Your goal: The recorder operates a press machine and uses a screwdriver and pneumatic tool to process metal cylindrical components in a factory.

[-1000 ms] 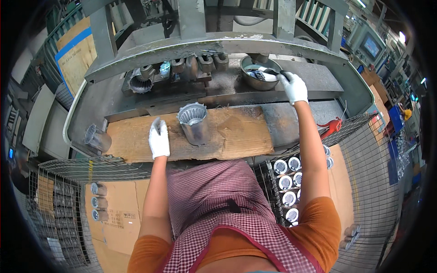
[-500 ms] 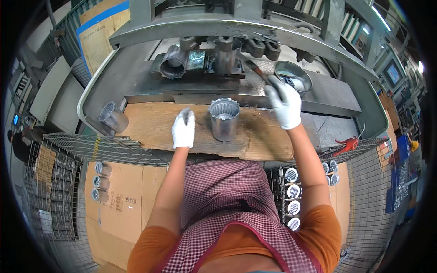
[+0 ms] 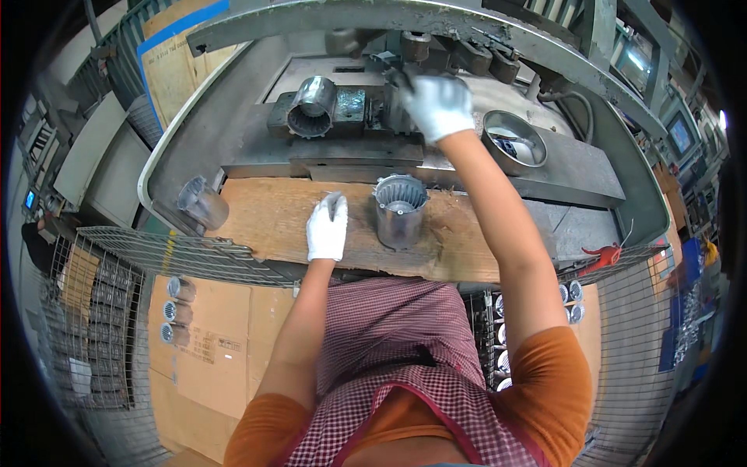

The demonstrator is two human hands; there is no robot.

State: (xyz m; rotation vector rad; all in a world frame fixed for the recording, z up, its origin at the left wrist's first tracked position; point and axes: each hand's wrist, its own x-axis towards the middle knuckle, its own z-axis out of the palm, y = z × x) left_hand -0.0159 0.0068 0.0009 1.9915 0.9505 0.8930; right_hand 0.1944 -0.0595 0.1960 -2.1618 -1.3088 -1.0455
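My right hand (image 3: 440,105), in a white glove and slightly blurred, reaches over the machine bed. It is closed round a brush (image 3: 402,78), whose dark end shows at the fixture block and whose handle the hand hides. My left hand (image 3: 327,227), gloved too, rests at the wooden board with its fingers drawn together; nothing shows in them. Right of it, a ribbed metal cylinder housing (image 3: 401,214) stands upright on the board, its open end up. A second housing (image 3: 311,107) lies tilted on the fixture, its open end toward me.
A round metal pan (image 3: 513,142) with whitish contents sits right of the fixture. Another housing (image 3: 202,204) leans at the left end of the wooden board (image 3: 280,226). A grey machine beam (image 3: 366,17) crosses overhead. Red-handled pliers (image 3: 603,257) lie at the right wire mesh.
My right hand has moved forward and left with the brush, from beside the pan to the fixture. The housing that stood on the fixture's right position is now hidden or gone. The view has shifted slightly.
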